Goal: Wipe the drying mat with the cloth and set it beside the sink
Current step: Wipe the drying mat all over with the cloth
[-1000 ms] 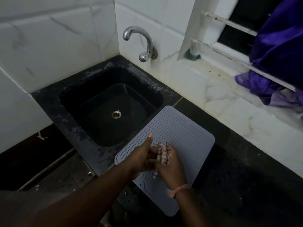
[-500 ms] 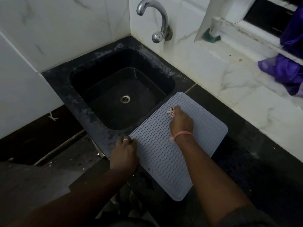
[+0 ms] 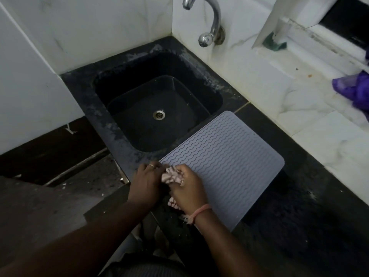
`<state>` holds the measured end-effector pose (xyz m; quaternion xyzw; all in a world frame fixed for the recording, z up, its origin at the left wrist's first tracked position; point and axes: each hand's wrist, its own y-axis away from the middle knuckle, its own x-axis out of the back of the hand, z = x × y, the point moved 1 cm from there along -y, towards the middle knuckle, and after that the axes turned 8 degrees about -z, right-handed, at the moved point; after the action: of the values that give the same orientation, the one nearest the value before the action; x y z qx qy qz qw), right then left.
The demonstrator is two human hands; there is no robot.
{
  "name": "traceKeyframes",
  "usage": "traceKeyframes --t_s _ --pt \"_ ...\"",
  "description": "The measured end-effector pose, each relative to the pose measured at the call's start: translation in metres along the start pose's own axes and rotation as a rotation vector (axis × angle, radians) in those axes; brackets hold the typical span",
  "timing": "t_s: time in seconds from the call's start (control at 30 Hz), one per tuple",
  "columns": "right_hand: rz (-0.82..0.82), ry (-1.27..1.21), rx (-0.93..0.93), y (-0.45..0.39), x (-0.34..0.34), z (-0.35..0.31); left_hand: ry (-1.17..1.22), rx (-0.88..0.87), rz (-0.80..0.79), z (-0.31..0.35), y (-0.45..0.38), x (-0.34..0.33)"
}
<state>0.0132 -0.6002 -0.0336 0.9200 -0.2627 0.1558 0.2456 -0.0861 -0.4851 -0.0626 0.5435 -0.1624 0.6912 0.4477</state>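
Right hand (image 3: 186, 186): fingers curled round the bunched cloth (image 3: 172, 175), resting at the near-left corner of the drying mat (image 3: 225, 156); a pink band sits on its wrist.
Left hand (image 3: 146, 181): just left of the right hand, a ring on one finger, fingertips at the mat's corner and touching the cloth; whether it pinches anything cannot be told.
Cloth: pale pink with darker marks, crumpled, a bit of it showing under the right palm.
Drying mat: grey, rounded corners, wavy ridges across its top, no writing readable; it lies flat on the dark desk (image 3: 299, 206), its far-left corner overlapping the rim of the sink (image 3: 123, 140).
Sink: black, square, with a metal drain.
Tap (image 3: 209, 23): chrome, on the far tiled wall.
Far right: purple fabric (image 3: 353, 90) on the white ledge.
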Motion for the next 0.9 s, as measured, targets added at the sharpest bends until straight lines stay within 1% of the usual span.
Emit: traceKeyframes --t_s 0.03,0.07,0.1,0.2,0.23,0.27,0.3,0.43,0.5,0.6,0.77,0.83,0.9 --pt "0.002 -0.106 -0.013 -0.003 0.003 0.004 0.023 0.012 -0.004 -0.002 0.0 -0.001" --pt "-0.001 -0.12 0.008 -0.005 0.005 0.006 0.039 0.022 -0.004 -0.002 0.0 -0.001" --pt "-0.009 -0.039 0.056 -0.006 0.005 0.008 0.04 0.037 -0.006 -0.002 0.001 0.0" --pt "-0.002 0.486 0.181 -0.012 0.002 0.022 -0.012 0.069 0.004 0.001 -0.002 0.005" --pt "0.025 0.584 0.187 -0.014 0.002 0.024 -0.033 0.074 0.01 0.004 -0.003 0.007" --pt "0.046 0.622 0.182 -0.015 0.002 0.027 -0.057 0.078 0.013 0.006 -0.004 0.008" --pt "0.052 0.616 0.179 -0.016 0.0 0.029 -0.087 0.08 0.015 0.01 -0.004 0.01" --pt "-0.009 0.542 0.233 -0.031 0.002 0.038 -0.214 0.073 0.015 0.02 -0.003 0.014" --pt "0.009 0.536 0.236 -0.046 0.016 0.041 -0.249 0.08 -0.02 0.023 -0.004 0.016" --pt "0.082 0.53 0.2 -0.072 0.05 0.047 -0.291 0.087 -0.079 0.027 -0.007 0.019" --pt "0.357 0.582 -0.01 -0.114 0.129 0.056 -0.339 0.089 -0.106 0.028 -0.008 0.02" --pt "0.392 0.575 -0.072 -0.122 0.146 0.054 -0.331 0.099 -0.132 0.03 -0.009 0.022" --pt "0.36 0.56 -0.082 -0.121 0.145 0.049 -0.299 0.119 -0.154 0.035 -0.01 0.024"
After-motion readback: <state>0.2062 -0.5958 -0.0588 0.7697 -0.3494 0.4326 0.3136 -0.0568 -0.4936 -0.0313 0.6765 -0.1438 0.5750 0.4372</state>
